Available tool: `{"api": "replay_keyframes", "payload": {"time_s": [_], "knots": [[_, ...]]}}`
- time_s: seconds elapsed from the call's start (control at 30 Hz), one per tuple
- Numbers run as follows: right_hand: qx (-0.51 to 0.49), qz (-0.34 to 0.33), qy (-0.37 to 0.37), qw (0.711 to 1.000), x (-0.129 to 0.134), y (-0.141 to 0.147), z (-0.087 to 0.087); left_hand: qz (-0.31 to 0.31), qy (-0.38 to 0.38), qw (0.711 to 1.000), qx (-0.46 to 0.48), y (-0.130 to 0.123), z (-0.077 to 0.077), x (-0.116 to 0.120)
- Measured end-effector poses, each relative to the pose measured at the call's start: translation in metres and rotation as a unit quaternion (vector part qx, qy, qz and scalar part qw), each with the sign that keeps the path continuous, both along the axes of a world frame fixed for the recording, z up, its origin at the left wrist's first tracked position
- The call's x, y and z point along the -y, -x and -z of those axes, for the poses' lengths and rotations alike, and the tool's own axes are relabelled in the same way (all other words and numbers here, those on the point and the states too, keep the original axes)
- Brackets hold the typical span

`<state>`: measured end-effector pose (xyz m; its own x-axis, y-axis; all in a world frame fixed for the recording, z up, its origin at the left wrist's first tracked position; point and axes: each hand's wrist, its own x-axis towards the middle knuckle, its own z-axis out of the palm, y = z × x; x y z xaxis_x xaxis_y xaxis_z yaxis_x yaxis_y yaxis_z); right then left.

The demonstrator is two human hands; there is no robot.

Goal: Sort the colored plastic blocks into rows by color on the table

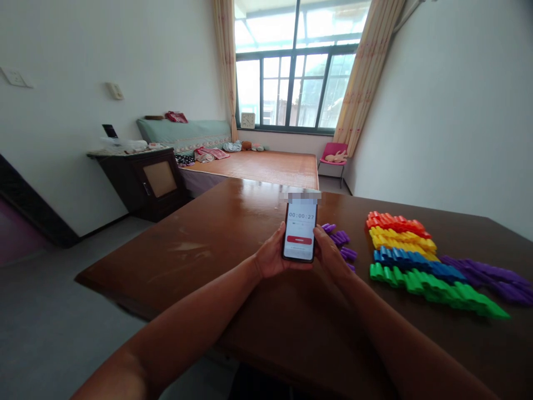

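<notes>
A smartphone (pixel 299 233) is held upright over the dark table, its screen showing a timer at 00:00:27 above a red button. My left hand (pixel 272 255) is closed around its left side and lower edge. My right hand (pixel 331 253) grips the right edge, thumb alongside the screen. Partly hidden behind that hand lie several small purple plastic pieces (pixel 341 238). Farther right on the table are rows of similar glossy pieces: red (pixel 397 223), yellow (pixel 402 240), blue (pixel 418 263), green (pixel 433 286) and more purple ones (pixel 491 278).
The brown table (pixel 179 261) spans the foreground, its left corner jutting over the grey floor. Beyond it stand a bed (pixel 275 164) with cloths on it, a dark cabinet (pixel 154 180) and a pink chair (pixel 334 153) below the curtained window (pixel 291 89).
</notes>
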<state>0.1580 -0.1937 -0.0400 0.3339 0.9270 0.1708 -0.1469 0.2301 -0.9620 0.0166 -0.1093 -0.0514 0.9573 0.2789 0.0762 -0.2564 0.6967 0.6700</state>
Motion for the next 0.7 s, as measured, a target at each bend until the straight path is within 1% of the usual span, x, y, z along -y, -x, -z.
{"api": "replay_keyframes", "payload": {"time_s": [0.13,0.3,0.47,0.7], "knots": [[0.05,-0.006,-0.009,0.999,-0.0009,-0.0027,0.0023,0.0,-0.001,1.0,-0.005,-0.0001,0.0009,-0.0013],[0.046,-0.007,0.005,0.999,-0.001,-0.0049,0.0054,0.001,-0.006,1.0,-0.001,-0.0007,0.002,-0.0025],[0.052,-0.008,0.0,0.999,-0.0006,-0.0048,0.0058,-0.003,-0.005,1.0,0.002,-0.0011,0.0023,-0.003],[0.077,-0.013,-0.011,0.997,-0.0005,-0.0058,0.0046,-0.012,-0.005,1.0,-0.001,-0.0001,-0.0023,-0.0001]]}}
